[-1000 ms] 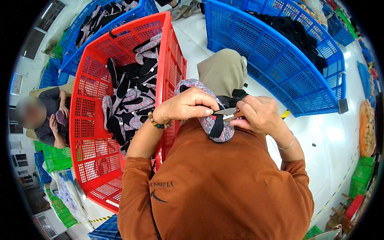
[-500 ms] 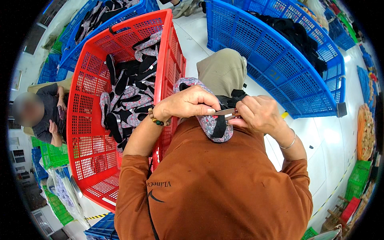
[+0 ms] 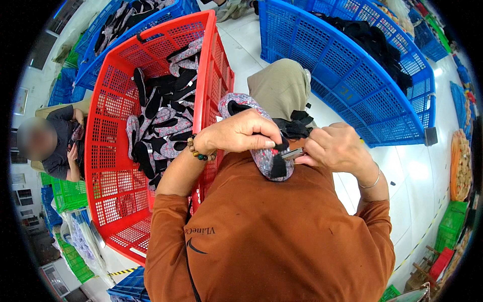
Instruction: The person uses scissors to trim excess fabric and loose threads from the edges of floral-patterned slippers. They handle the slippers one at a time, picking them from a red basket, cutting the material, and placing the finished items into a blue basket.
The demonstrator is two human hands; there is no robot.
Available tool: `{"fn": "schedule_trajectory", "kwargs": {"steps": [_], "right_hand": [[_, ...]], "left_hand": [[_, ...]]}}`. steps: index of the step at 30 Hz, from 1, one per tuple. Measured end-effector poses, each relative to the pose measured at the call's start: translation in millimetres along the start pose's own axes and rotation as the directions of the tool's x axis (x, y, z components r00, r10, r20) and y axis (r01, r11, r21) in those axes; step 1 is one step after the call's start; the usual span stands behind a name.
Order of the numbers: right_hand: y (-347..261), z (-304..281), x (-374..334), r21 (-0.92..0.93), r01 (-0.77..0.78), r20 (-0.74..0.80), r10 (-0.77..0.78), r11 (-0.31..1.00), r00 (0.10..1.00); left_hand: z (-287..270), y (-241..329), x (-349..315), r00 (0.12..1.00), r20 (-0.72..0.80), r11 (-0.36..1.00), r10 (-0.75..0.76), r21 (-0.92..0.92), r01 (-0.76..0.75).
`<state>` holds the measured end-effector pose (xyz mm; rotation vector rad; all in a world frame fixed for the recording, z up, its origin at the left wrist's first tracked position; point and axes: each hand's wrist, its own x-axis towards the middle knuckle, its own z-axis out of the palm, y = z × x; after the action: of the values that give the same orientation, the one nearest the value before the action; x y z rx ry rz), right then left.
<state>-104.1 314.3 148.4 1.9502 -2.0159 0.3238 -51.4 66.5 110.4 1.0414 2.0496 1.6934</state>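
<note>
My left hand [image 3: 244,132] is closed on a grey, red-flecked fabric slipper [image 3: 262,163], thumb and fingers pinching it near one end. A black patch [image 3: 278,167] shows on that end, and the slipper's dark opening lies beyond my hand. My right hand [image 3: 336,150] is closed around small metal snips [image 3: 293,153]. Their blades point left and meet the slipper beside the black patch; whether they touch it I cannot tell. Several black fabric scraps [image 3: 297,125] lie on my lap just past the hands.
Left of me a red crate [image 3: 209,85] holds many similar slippers [image 3: 163,121]. A blue crate [image 3: 347,83] with black pieces stands ahead on the right. Another blue crate [image 3: 88,68] of slippers is at far left, near a seated person [image 3: 63,141] holding something.
My right hand has drawn slightly right, and the snips have tilted away from the slipper's black strip. The strip now looks shorter. My left hand has shifted slightly right.
</note>
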Motion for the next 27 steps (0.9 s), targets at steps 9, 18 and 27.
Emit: {"fn": "schedule_trajectory", "kwargs": {"steps": [9, 18, 27], "right_hand": [[2, 16, -21, 0.368, -0.224, -0.059, 0.263, 0.903, 0.963], [-15, 60, -4, 0.589, -0.370, -0.147, 0.546, 0.718, 0.825], [10, 105, -1, 0.737, 0.013, 0.468, 0.524, -0.676, 0.712]], "left_hand": [[1, 0, -5, 0.997, -0.074, 0.999, -0.028, -0.044, 0.025], [15, 26, -8, 0.984, -0.167, 0.947, -0.067, 0.300, 0.115], [16, 33, -27, 0.916, -0.218, 0.917, 0.338, 0.294, -0.268]]}}
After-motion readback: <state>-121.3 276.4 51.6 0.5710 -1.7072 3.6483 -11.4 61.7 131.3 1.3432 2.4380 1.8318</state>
